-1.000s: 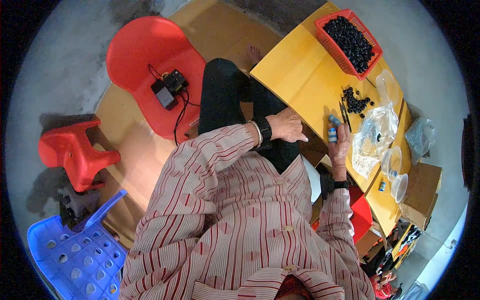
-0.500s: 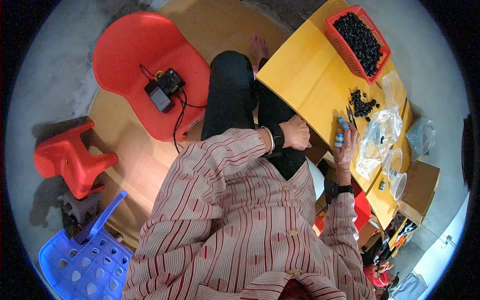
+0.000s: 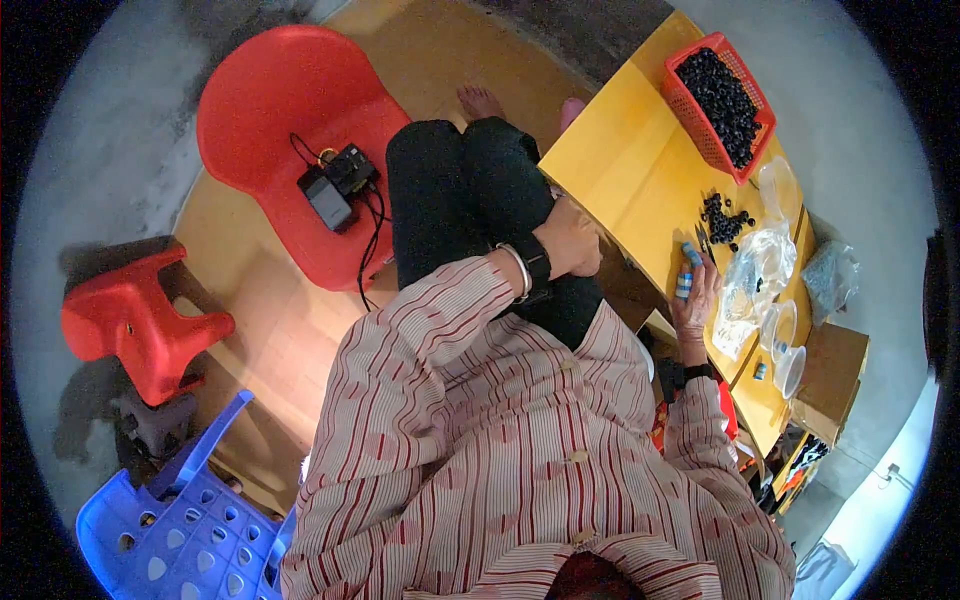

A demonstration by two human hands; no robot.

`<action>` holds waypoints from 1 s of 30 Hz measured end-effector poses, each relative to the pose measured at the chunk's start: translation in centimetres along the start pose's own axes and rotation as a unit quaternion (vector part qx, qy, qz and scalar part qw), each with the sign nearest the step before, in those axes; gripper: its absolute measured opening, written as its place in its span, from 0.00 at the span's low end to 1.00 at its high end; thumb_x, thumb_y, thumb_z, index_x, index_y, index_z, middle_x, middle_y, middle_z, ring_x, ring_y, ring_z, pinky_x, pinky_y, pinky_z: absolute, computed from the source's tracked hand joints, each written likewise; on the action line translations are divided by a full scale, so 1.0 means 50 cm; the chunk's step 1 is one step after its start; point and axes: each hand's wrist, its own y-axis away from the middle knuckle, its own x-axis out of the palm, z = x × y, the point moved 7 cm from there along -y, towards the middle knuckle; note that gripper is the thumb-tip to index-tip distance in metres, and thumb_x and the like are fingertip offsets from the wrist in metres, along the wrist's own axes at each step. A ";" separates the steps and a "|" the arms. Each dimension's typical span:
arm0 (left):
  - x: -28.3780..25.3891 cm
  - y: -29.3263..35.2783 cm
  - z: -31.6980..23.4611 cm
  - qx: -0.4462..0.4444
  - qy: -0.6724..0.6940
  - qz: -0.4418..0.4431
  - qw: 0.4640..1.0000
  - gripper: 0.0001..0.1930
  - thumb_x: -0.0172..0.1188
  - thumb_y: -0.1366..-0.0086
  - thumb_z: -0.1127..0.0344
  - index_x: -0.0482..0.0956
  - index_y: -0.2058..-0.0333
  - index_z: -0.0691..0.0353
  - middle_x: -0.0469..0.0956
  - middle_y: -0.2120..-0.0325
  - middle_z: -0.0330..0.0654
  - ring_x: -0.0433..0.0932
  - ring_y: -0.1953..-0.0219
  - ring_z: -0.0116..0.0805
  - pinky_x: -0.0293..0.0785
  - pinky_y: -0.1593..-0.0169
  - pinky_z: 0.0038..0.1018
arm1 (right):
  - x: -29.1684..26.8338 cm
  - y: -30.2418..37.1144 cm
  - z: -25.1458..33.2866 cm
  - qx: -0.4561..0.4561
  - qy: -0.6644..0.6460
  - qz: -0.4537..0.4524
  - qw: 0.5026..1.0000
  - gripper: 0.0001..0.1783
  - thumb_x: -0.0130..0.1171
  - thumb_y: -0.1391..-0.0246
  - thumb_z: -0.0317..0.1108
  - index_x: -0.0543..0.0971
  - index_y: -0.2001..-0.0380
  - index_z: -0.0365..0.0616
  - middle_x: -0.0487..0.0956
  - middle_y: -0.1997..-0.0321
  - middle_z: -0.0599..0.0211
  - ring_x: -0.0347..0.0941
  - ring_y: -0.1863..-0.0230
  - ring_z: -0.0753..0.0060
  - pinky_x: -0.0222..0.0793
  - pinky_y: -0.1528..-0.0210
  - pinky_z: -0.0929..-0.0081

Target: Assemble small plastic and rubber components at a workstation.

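My left hand (image 3: 571, 238) is bent over my dark-trousered lap, close against the near left edge of the yellow wooden table (image 3: 612, 150). Its fingers are mostly hidden, so what they do is unclear. My right hand (image 3: 692, 302) rests on the table's front edge with fingers stretched out, blue wrapping round two fingertips. Just beyond those fingertips lies a slim dark tool (image 3: 704, 240), touching or nearly touching them; its kind is too small to tell. Past it is a loose pile of small black ring-like pieces (image 3: 722, 218).
A red basket (image 3: 692, 122) full of black pieces stands at the table's far end. Clear plastic bags (image 3: 757, 270), clear cups (image 3: 788, 372) and a cardboard box (image 3: 835, 372) are right. On the left are a red chair (image 3: 270, 110) holding cabled devices, a red stool (image 3: 140, 320) and a blue seat (image 3: 180, 540).
My left hand has drawn a little up and left, closer along the table edge. My knees have come together and shifted left. The right hand stays by the dark tool.
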 end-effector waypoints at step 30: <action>-0.210 0.043 -0.229 0.112 -0.143 0.063 0.981 0.27 0.47 0.40 0.45 0.79 0.85 0.62 0.74 0.87 0.47 0.74 0.77 0.41 0.61 0.63 0.36 | 0.000 0.015 -0.035 0.030 -0.024 -0.049 0.998 0.21 0.55 0.54 0.31 0.72 0.53 0.50 0.69 0.54 0.61 0.63 0.55 0.52 0.64 0.53 0.64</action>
